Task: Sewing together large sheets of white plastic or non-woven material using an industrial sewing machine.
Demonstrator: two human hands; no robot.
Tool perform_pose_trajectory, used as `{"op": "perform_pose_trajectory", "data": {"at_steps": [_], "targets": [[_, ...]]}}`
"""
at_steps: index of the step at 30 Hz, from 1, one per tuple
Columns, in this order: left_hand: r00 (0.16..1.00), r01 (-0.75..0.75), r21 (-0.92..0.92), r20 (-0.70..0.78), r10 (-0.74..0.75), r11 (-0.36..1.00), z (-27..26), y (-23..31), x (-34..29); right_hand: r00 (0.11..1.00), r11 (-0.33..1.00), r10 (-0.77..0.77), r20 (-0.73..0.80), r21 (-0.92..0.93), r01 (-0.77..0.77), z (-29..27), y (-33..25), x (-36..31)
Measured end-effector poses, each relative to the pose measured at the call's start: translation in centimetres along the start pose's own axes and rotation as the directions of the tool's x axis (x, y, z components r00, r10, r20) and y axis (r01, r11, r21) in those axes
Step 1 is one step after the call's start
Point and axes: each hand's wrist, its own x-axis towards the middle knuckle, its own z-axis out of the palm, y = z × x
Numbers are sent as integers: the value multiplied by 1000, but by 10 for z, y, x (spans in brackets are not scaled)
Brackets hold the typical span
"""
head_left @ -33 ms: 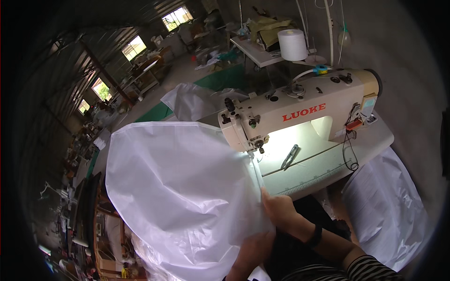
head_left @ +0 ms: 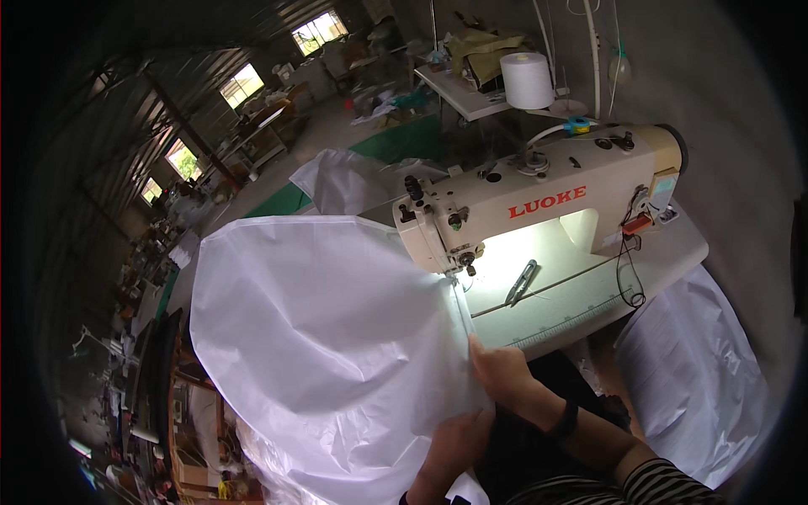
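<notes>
A large white plastic-looking sheet (head_left: 328, 311) spreads left of the sewing machine (head_left: 539, 189). Its right edge, a narrow folded strip, runs under the lit needle area. My right hand (head_left: 505, 374) pinches that strip close to the front edge of the machine bed. Lower down and nearer to me, my left hand (head_left: 459, 439) is closed on the same sheet; its fingertips are partly hidden in the material. A small grey cutter (head_left: 522, 283) lies on the machine bed, right of the needle.
A white thread cone (head_left: 527, 82) stands behind the machine. More white sheeting (head_left: 694, 379) hangs at the right of the table, and another piece (head_left: 345, 181) lies behind it. A dark cord (head_left: 629, 282) dangles over the bed. At lower left stands a wooden rack (head_left: 189, 421).
My left hand has risen slightly, with more of its wrist showing, and the sheet's near folds have shifted. The right hand stays on the strip.
</notes>
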Motion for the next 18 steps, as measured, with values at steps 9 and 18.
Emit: {"op": "perform_pose_trajectory", "data": {"at_steps": [9,18], "targets": [[975,190,8,-122,-188,982,2,-21,67,996,998,57,69,-21,-56,9,22,71],[819,508,-159,-213,-532,846,25,-2,-58,999,862,46,-2,506,-39,-38,43,-53]]}}
